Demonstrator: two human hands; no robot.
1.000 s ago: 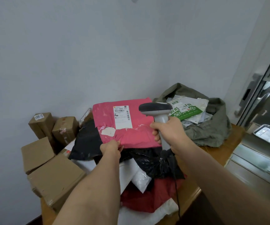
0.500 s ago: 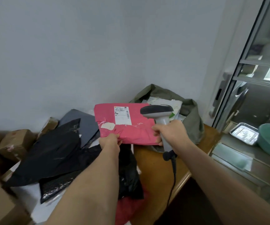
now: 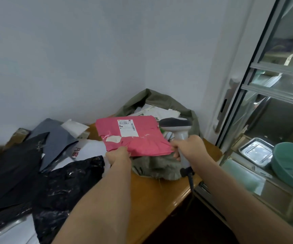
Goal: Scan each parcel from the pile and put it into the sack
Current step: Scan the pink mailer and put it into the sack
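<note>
A pink parcel [image 3: 138, 136] with a white label hangs flat over the near rim of the olive-green sack [image 3: 158, 166]. My left hand [image 3: 118, 154] pinches its near left corner. My right hand [image 3: 189, 147] grips the handle of a grey barcode scanner [image 3: 176, 125], and its fingertips touch the parcel's near right corner. The scanner head sits beside the parcel's right edge. Inside the sack lie white and green parcels [image 3: 157, 111]. The pile [image 3: 54, 155] of black, grey and white mailers spreads over the left of the wooden table [image 3: 152, 199].
The scanner's cable [image 3: 191, 180] drops over the table's right edge. A glass sliding door [image 3: 269, 85] stands at the right, with a metal tray [image 3: 256, 152] and a green basin [image 3: 292, 162] behind it. A brown box [image 3: 18, 135] sits against the wall behind the pile.
The pink parcel has travelled right from above the pile to over the sack's near rim, both hands going with it. My view has swung right, and the cardboard boxes have left the frame.
</note>
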